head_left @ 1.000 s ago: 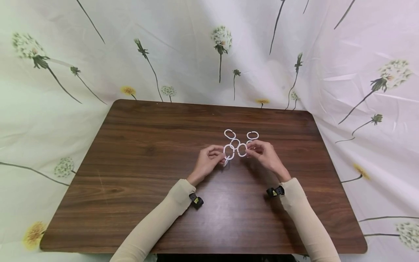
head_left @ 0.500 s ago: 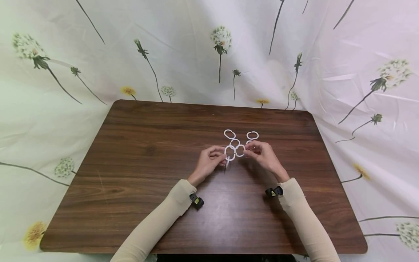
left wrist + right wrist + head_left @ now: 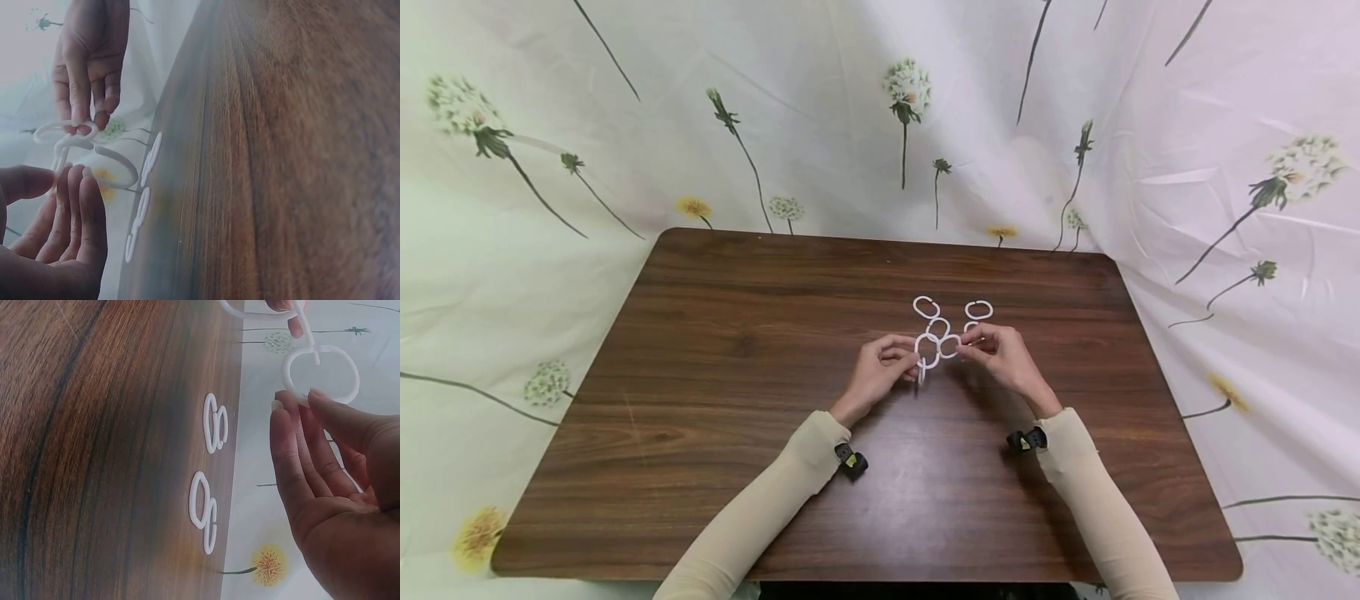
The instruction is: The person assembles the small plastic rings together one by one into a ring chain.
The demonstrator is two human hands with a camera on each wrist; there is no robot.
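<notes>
My left hand [image 3: 877, 373] pinches a white plastic C-shaped ring [image 3: 125, 164] between thumb and fingers, above the table. Another white ring [image 3: 922, 375] hangs below it, seen nearly edge-on. Opposite, my right hand [image 3: 1011, 360] pinches a white ring [image 3: 356, 376] at its edge. In the right wrist view, one end of the left hand's ring lies within the outline of the right hand's ring; whether they are linked I cannot tell. Beyond the hands, two white rings [image 3: 927, 297] lie together on the table, and a second pair [image 3: 980, 302] sits behind my right fingers, partly hidden.
The dark brown wooden table [image 3: 737, 467] has rounded corners. A white cloth with printed dandelions [image 3: 820, 125] hangs behind and around it. Black straps [image 3: 852, 460] are on both wrists, at the ends of light sleeves.
The right hand's ring has moved left and now meets the left hand's ring. The ring hanging below the left hand has swung more upright. The rings on the table have not moved.
</notes>
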